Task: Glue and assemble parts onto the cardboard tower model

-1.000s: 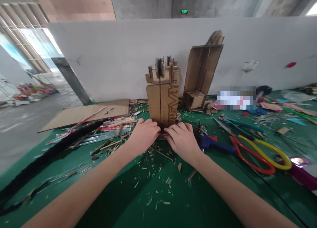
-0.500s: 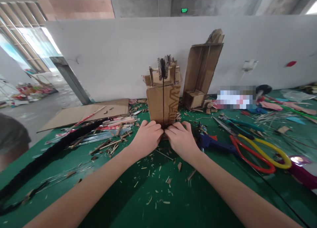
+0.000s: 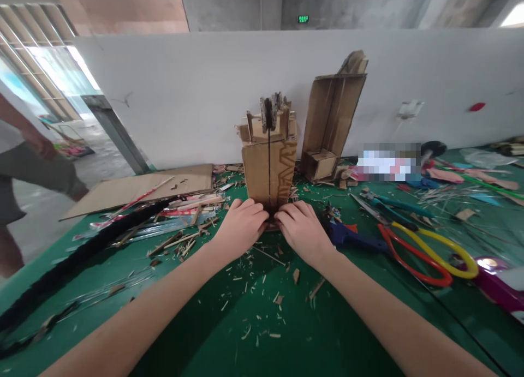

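A tall cardboard box structure (image 3: 257, 172) stands upright on the green table. On its top, a wheel of cardboard discs (image 3: 268, 113) sits on a stick axle. From the wheel a black string (image 3: 269, 164) runs straight down the box front to a dark spot between my fingertips. My left hand (image 3: 243, 224) is closed at the lower left of the box base, fingers curled inward. Facing it, my right hand (image 3: 305, 229) is closed at the lower right, fingertips a small gap away from the left ones. What the fingertips grip is hidden.
To the right lie scissors (image 3: 417, 257) with red and yellow handles, a blue-handled tool (image 3: 358, 238) and pliers (image 3: 395, 208). Behind stands another cardboard piece (image 3: 333, 115) against a white panel (image 3: 184, 104). Sticks, scraps and a fuzzy black strip (image 3: 94, 251) lie left. A person (image 3: 33, 164) is at far left.
My right fingertips have shifted slightly right, widening the gap between my hands. The box stands in place. At far left, more of the walking person has come into view.
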Tool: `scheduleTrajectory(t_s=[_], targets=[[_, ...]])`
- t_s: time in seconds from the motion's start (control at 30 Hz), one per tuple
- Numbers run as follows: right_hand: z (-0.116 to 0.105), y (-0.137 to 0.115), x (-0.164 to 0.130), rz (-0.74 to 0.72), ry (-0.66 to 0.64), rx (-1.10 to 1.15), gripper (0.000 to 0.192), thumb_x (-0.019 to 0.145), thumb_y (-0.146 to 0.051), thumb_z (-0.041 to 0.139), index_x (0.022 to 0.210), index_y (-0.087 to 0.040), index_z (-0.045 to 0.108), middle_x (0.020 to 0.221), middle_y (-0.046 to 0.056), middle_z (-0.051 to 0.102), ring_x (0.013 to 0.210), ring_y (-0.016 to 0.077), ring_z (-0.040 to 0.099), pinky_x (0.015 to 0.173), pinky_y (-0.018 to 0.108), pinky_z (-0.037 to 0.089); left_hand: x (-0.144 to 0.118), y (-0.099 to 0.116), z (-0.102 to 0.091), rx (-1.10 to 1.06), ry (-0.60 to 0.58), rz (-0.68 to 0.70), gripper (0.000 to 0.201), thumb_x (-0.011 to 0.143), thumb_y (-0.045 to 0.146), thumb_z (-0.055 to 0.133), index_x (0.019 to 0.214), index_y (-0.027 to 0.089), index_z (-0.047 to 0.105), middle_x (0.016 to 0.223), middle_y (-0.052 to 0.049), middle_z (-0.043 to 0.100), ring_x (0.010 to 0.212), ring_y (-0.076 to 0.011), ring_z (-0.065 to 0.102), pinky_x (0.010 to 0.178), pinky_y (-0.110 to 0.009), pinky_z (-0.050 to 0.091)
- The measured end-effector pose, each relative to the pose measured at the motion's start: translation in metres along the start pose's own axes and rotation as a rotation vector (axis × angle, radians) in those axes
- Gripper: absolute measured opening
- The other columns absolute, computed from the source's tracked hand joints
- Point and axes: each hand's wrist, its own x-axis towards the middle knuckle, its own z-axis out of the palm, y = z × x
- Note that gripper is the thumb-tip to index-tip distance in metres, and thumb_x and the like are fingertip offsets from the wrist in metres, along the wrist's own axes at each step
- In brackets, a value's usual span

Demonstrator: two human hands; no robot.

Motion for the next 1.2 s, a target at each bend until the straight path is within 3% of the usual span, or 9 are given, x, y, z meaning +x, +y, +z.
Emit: scheduleTrajectory(t_s=[0.3, 0.67, 0.97, 1.2], targets=[[0.003, -0.002, 0.002, 0.025, 0.026, 0.014, 0.015, 0.088, -0.021, 0.048, 0.085, -0.020, 0.062, 0.092, 0.003, 0.064, 0.093, 0.0201, 0.044, 0.088, 0.036, 0.030, -0.001, 0.003, 0.005, 0.007, 0.057, -0.005, 0.015, 0.087, 0.026, 0.051, 0.075, 0.019, 0.056, 0.074, -0.001, 0.055, 0.078, -0.0194, 0.044, 0.066, -0.034, 0.024], [0.001, -0.008, 0.004, 0.108, 0.019, 0.127, 0.018, 0.088, -0.019, 0.047, 0.081, -0.021, 0.063, 0.085, 0.002, 0.065, 0.092, 0.0197, 0.044, 0.090, 0.038, 0.028, 0.000, 0.006, 0.006, -0.057, 0.045, -0.015, 0.015, 0.084, 0.018, 0.052, 0.069, 0.018, 0.056, 0.072, -0.001, 0.058, 0.078, -0.0195, 0.046, 0.066, -0.037, 0.025], [-0.002, -0.009, 0.002, 0.135, 0.023, 0.079, 0.013, 0.086, -0.024, 0.052, 0.084, -0.019, 0.064, 0.088, 0.004, 0.065, 0.094, 0.0218, 0.045, 0.086, 0.038, 0.032, -0.004, -0.004, 0.003, -0.009, 0.059, -0.083, 0.016, 0.085, 0.031, 0.053, 0.076, 0.021, 0.061, 0.073, -0.002, 0.057, 0.081, -0.0204, 0.045, 0.068, -0.036, 0.025], [0.000, -0.009, 0.002, 0.122, 0.038, 0.072, 0.019, 0.089, -0.026, 0.047, 0.092, -0.023, 0.065, 0.091, 0.003, 0.064, 0.093, 0.0209, 0.044, 0.085, 0.038, 0.031, -0.004, -0.010, 0.001, -0.036, 0.044, -0.085, 0.014, 0.084, 0.026, 0.054, 0.074, 0.022, 0.063, 0.069, -0.001, 0.058, 0.078, -0.0196, 0.045, 0.068, -0.036, 0.024]])
